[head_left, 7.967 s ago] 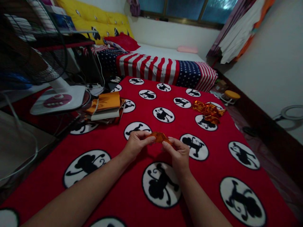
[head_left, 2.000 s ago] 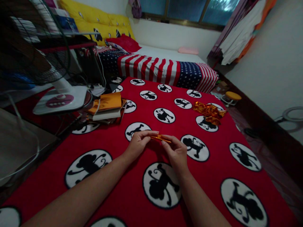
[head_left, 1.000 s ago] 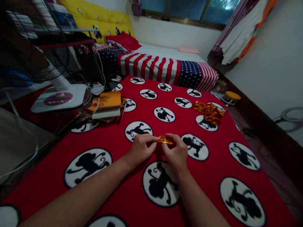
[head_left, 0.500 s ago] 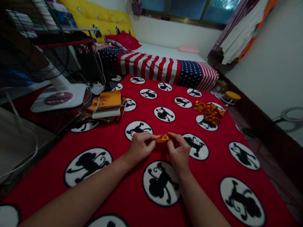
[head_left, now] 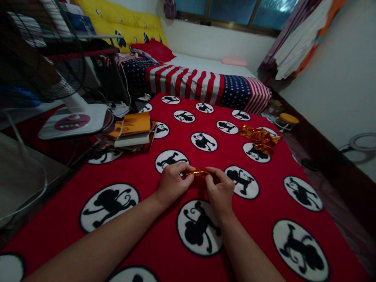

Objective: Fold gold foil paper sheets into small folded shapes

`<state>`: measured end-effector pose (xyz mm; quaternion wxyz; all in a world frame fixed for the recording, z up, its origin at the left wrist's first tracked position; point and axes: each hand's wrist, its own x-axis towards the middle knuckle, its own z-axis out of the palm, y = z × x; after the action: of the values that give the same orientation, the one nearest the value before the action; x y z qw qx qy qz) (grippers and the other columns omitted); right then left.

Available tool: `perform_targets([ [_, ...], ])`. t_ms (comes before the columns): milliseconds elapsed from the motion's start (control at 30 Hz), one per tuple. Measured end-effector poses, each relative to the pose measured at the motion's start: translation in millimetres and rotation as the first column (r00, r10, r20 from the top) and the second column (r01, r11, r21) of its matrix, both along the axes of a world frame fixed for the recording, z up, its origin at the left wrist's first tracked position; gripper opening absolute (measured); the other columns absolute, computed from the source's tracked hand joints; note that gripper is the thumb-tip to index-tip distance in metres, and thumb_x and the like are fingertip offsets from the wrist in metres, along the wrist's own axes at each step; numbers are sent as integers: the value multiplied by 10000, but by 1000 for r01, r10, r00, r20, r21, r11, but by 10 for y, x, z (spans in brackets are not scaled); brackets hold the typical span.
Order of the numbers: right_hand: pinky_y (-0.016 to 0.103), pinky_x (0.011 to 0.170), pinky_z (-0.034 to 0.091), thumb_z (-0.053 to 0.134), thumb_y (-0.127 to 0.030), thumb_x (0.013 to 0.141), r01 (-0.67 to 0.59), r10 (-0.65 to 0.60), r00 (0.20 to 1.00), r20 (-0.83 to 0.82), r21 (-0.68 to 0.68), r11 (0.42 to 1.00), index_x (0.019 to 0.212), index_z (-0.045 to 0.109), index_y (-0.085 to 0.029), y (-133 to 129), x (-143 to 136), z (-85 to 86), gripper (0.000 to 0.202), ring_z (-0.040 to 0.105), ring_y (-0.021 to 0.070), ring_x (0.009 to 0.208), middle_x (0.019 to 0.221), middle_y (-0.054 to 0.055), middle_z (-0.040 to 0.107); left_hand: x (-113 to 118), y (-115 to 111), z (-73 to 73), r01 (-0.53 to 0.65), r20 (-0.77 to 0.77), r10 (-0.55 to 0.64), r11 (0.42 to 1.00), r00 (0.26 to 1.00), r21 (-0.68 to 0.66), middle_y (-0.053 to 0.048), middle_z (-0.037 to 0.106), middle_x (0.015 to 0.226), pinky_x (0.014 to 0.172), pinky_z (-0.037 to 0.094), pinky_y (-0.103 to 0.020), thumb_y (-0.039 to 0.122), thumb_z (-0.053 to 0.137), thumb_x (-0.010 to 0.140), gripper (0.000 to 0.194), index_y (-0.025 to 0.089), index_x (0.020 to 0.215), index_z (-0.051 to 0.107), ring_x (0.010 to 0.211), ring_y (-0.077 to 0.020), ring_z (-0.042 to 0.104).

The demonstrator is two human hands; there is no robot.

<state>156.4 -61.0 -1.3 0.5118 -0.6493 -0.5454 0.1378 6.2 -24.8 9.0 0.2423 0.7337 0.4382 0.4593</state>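
Between my two hands is a small strip of shiny orange-gold foil paper (head_left: 199, 172), folded narrow and bowed slightly upward. My left hand (head_left: 174, 181) pinches its left end between thumb and fingers. The right end is pinched by my right hand (head_left: 220, 188) in the same way. Both hands hover just over a red blanket (head_left: 141, 219) printed with black monkeys in white circles. The strip's ends are hidden under my fingers. Farther off to the right lies a heap of folded gold foil pieces (head_left: 260, 138).
At the left edge of the blanket sits a stack of orange and white paper (head_left: 133, 129). Beside it a fan (head_left: 73, 119) stands on a low stand. Behind, a bed (head_left: 188, 84) has a striped, starred cover. A yellow-topped stool (head_left: 289, 118) is at the right.
The foil strip has tilted and now looks thinner and more curved. My right hand has shifted slightly left, closer to my left hand. The heap and the stack have stayed put.
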Motion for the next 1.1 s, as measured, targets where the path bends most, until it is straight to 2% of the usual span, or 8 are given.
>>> perform_targets([
  [133, 290, 687, 531, 555, -178, 787, -17, 17, 1000, -20, 7, 1000, 924, 701, -197, -5, -5, 0, 201, 673, 182, 723, 849, 41, 729, 1, -1, 10, -4, -31, 4, 1000, 1000, 19, -10, 703, 772, 677, 483, -237, 58, 585, 724, 194, 189, 816, 694, 700, -134, 638],
  [333, 282, 689, 535, 595, -236, 794, -52, 53, 999, 13, -34, 998, 914, 699, -211, -21, -20, 39, 160, 684, 183, 725, 840, 30, 734, -1, 0, 11, 74, -114, -70, 997, 991, 28, -13, 683, 749, 638, 456, -235, 101, 585, 787, 252, 221, 945, 741, 677, -129, 613],
  [500, 271, 628, 516, 544, -222, 818, 7, -2, 997, 80, -64, 998, 920, 716, -232, -6, 44, -8, 200, 666, 179, 666, 775, 13, 728, -29, 39, -18, 33, -66, -32, 999, 997, 16, -27, 717, 790, 650, 477, -234, 94, 573, 796, 250, 216, 918, 754, 695, -133, 640],
  [600, 269, 647, 520, 539, -223, 829, -16, 20, 998, 64, -58, 998, 937, 710, -232, -12, 46, -20, 202, 674, 178, 696, 810, 15, 733, -28, 46, -18, 16, -32, -16, 1000, 999, 5, -27, 738, 840, 700, 502, -245, 96, 594, 779, 242, 220, 915, 752, 749, -146, 666],
  [733, 270, 664, 519, 557, -233, 835, -67, 70, 995, 74, -41, 997, 947, 703, -231, -32, -5, -6, 184, 673, 173, 698, 813, 14, 729, 0, 35, -11, 36, 27, -33, 993, 999, -109, -37, 755, 916, 759, 533, -260, 178, 656, 776, 201, 205, 954, 747, 811, -165, 693],
  [800, 274, 678, 523, 565, -233, 829, -84, 86, 994, 71, -35, 996, 950, 696, -227, -38, -27, -5, 179, 675, 175, 705, 817, 17, 728, 14, 29, -16, 60, 48, -53, 987, 997, -151, -32, 759, 910, 767, 538, -259, 162, 649, 779, 201, 208, 944, 752, 817, -165, 698],
  [933, 282, 691, 529, 556, -228, 826, -63, 64, 996, 59, -21, 998, 983, 680, -226, -36, -26, -11, 200, 681, 180, 712, 841, 21, 734, 25, 27, -41, 76, 66, -66, 984, 996, -160, -25, 764, 913, 776, 541, -260, 89, 600, 779, 275, 220, 961, 758, 826, -162, 702],
  [1100, 277, 653, 502, 509, -206, 835, -8, 12, 986, 165, -28, 1000, 1014, 672, -242, -35, 21, 10, 245, 677, 187, 696, 818, 10, 737, 9, 34, -59, 71, 48, -63, 982, 997, -177, -38, 759, 989, 794, 557, -280, 82, 515, 821, 363, 217, 1082, 727, 862, -167, 709],
])
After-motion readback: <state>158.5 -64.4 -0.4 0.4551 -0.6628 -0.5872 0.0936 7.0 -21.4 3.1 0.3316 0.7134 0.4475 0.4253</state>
